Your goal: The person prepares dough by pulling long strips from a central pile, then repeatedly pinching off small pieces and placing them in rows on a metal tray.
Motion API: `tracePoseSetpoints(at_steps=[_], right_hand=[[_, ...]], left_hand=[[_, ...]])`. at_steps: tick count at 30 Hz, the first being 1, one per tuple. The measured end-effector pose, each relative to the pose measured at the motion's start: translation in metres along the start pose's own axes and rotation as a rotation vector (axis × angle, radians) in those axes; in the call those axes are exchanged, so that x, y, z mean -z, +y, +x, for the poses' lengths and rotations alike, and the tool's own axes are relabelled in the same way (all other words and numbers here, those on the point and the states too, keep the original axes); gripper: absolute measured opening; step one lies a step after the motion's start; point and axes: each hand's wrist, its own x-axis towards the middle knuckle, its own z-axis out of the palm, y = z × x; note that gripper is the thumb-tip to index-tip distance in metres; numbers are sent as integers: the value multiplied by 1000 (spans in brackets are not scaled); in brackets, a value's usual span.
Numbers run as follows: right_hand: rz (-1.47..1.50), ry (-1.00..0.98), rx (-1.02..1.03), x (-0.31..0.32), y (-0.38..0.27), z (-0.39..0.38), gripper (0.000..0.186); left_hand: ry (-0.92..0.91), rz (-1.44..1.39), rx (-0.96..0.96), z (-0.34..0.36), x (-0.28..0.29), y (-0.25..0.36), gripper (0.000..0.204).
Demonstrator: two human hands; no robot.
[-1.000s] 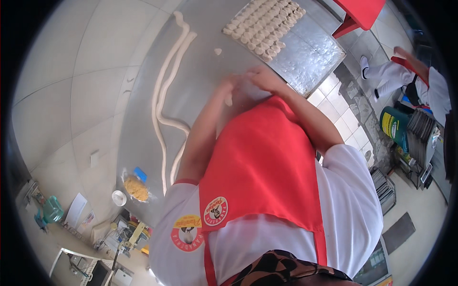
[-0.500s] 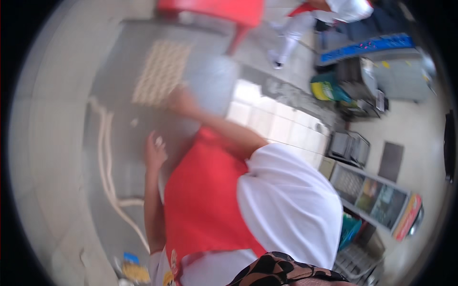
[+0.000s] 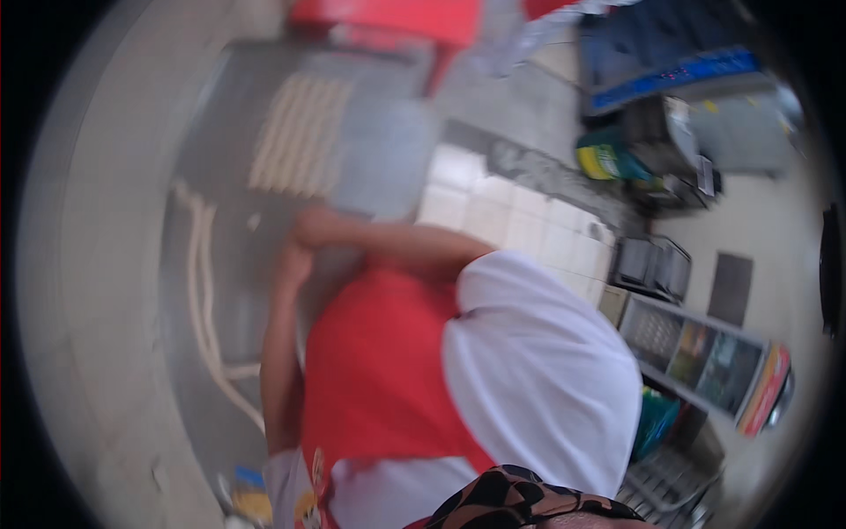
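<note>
My right hand (image 3: 319, 227) is brought over to my left hand (image 3: 293, 263), and the two meet above the grey metal worktop (image 3: 238, 309). Motion blurs both. The left looks closed, with its fingertips and anything in them hidden behind the right. The right hand's fingers are too smeared to make out. Just beyond lies a metal tray (image 3: 383, 159) bearing rows of short pale dough pieces (image 3: 300, 132). Long pale dough strips (image 3: 201, 300) stretch along the worktop to the left. A small pale scrap (image 3: 254, 221) sits beside my hands.
A red table or stool (image 3: 388, 19) stands beyond the worktop. A pale wall (image 3: 97, 264) runs along the left. At the right are a glass-fronted display case (image 3: 692, 353), metal containers (image 3: 652, 269) and a green-and-yellow bag (image 3: 608, 159). Another person's clothing shows at the top.
My right hand has left the tray's near edge and come back to my left hand. A small whitish piece seen in the left hand is now hidden. The other person has moved mostly out of view.
</note>
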Motion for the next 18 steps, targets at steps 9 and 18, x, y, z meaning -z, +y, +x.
tracePoseSetpoints(at_steps=[9, 18], right_hand=[[1148, 511, -472, 76, 114, -36, 33], [558, 843, -733, 62, 113, -4, 45]], left_hand=[[160, -896, 616, -65, 63, -49, 35], [255, -250, 270, -57, 27, -50, 33]])
